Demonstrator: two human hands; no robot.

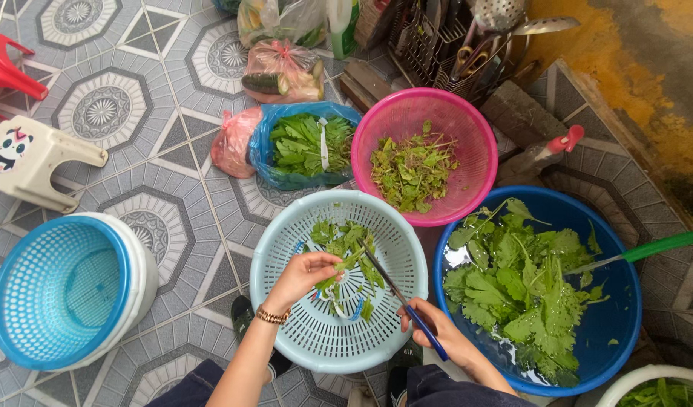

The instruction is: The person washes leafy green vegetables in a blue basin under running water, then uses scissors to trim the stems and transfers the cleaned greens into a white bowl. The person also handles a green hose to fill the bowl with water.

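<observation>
The right hand grips a blue-handled knife, fingers curled tight around the handle, blade pointing toward ten o'clock. The left hand pinches a leafy green stem with fingertips pressed together, over the pale blue colander. At three o'clock, a blue basin holds large leaves in water. Farther off, at twelve o'clock, a pink colander holds trimmings; at eleven o'clock, a blue bag holds greens.

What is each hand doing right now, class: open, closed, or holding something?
Left hand: closed on a green leafy stem over the pale blue colander.
Right hand: closed on a blue-handled knife.
</observation>
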